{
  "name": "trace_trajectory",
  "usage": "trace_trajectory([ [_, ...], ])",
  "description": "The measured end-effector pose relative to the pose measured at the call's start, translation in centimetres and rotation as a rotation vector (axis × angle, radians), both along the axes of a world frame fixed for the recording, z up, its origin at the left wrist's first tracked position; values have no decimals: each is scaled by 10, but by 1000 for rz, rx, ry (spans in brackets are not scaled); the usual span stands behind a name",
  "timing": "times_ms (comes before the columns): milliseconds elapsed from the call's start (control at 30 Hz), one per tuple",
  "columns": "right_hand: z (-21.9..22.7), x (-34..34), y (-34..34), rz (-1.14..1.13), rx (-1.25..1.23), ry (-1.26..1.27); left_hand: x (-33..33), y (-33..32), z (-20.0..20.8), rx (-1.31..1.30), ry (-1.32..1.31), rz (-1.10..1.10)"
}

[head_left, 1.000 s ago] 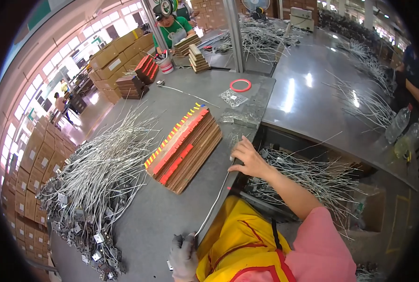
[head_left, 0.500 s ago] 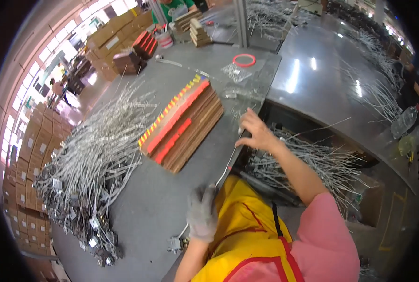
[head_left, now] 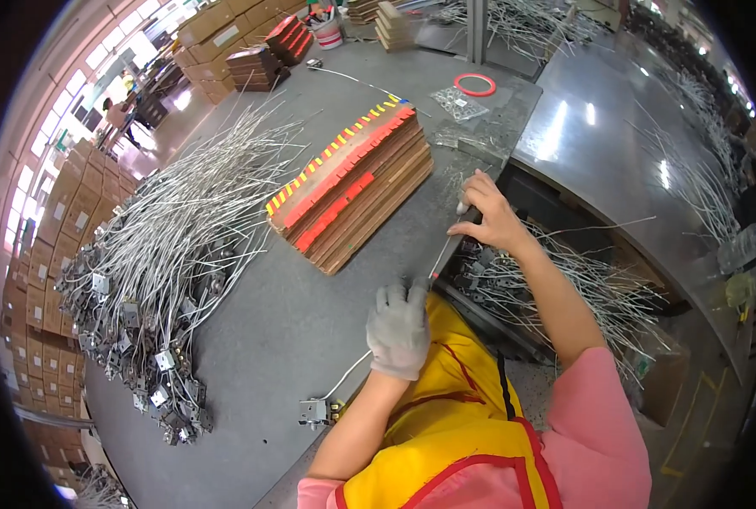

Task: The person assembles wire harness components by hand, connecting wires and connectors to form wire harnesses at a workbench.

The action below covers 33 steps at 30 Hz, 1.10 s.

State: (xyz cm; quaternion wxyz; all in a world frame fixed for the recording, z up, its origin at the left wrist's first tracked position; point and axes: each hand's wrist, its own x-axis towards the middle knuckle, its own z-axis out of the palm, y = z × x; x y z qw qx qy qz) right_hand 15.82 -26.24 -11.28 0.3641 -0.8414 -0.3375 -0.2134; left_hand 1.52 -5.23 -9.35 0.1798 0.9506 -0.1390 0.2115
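Observation:
A thin grey cable (head_left: pixel 349 375) runs along the table's near edge, with a grey metal-cased connector (head_left: pixel 316 412) at its near left end. My left hand (head_left: pixel 399 332), in a grey glove, is closed over the cable's middle, fingers together and pointing away from me. Farther along, my bare right hand (head_left: pixel 485 214) is bent at the cable's far end, thumb and fingertips closed about it. Something whitish shows at a fingertip there; the grip itself is partly hidden. Beyond both hands stands a stack of wooden boards (head_left: pixel 352 188) edged with red tape and yellow stripes.
A large heap of similar cables (head_left: pixel 200 204) with connectors covers the table's left side. More cables (head_left: pixel 564 288) lie in a bin below the right edge. Farther back are a red tape ring (head_left: pixel 474 84), a clear bag (head_left: pixel 459 104), a bucket (head_left: pixel 328 34) and a metal post (head_left: pixel 477 34).
My left hand has slid along the cable, away from the connector and closer to my right hand. The whole view has shifted, and the person in green at the back is mostly out of it.

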Motion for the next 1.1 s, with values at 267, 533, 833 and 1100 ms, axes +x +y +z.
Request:
trace_trajectory([
  [267, 20, -2, 31, -81, 80, 11, 2, 1, -1, 32, 20, 25],
  [533, 54, 0, 97, 184, 751, 1005, 0, 0, 3, 84, 56, 17],
  [833, 69, 8, 126, 74, 849, 1115, 0, 0, 2, 89, 85, 16],
  [1100, 73, 13, 132, 65, 943, 1120, 0, 1, 1, 67, 71, 15],
])
